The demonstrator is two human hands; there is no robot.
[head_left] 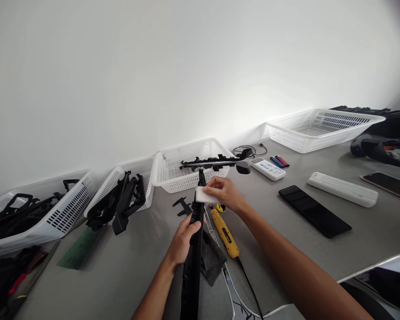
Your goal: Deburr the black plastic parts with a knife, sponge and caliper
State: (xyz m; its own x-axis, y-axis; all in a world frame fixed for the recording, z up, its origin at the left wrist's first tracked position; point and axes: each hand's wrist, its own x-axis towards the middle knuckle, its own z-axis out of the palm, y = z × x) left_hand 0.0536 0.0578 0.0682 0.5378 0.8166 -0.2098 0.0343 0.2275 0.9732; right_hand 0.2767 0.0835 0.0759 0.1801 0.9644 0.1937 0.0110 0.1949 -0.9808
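The person's left hand (183,240) is wrapping its grip around a long narrow black plastic strip (190,280), the fingers closing fully round it about midway along; the strip is slanting upward, its lower end running below that grip toward the person's body and out of the picture, its upper end rising just above it to the right hand (225,193). The right hand is pinching a small white rectangular block (203,195), the grip closing on it between thumb and fingertips and holding it against the strip's top end; how hard it is pressing I cannot tell.

Just right of the left grip a yellow pen-shaped power tool (226,234) is lying on the grey bench (136,266), its black cord trailing toward the person; right below the same grip, under the strip, a crumpled dark grey cloth (213,262) is resting. Just beyond the right grip a white plastic mesh basket (173,175) is sitting against the wall, with another long black moulded part (216,162) lying across its rim. Well left of both grips a white slotted basket (63,213) is holding a heap of black parts. Well right of the right grip a flat black phone (315,211) is lying on the bench, with a white ribbed bar (342,190) lying just beyond it.
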